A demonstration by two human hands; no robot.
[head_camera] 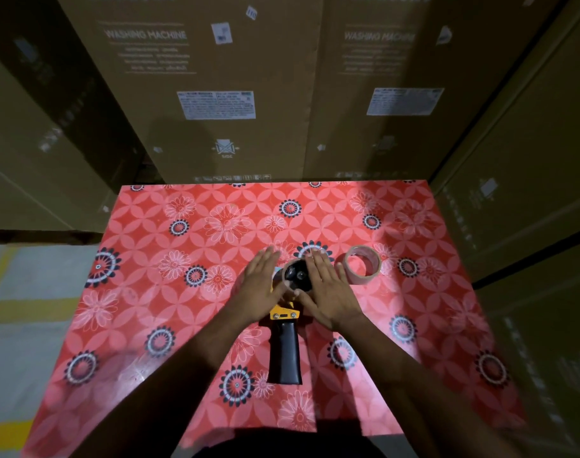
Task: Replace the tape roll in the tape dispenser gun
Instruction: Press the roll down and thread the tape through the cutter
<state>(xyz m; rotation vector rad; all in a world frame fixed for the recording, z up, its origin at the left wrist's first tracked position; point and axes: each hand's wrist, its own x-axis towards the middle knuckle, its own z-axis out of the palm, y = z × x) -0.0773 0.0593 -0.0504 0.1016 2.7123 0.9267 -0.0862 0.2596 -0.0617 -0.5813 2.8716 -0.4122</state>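
Here, lying mid-table with black handle pointing at the near edge: the tape dispenser gun [284, 328]. Flanking its roll holder, left hand [261, 285] and right hand [328, 290], both flat, fingers straight, gripping nothing. Sitting just beside the right hand, toward the table's [156, 325] right edge: a tape roll [361, 265].
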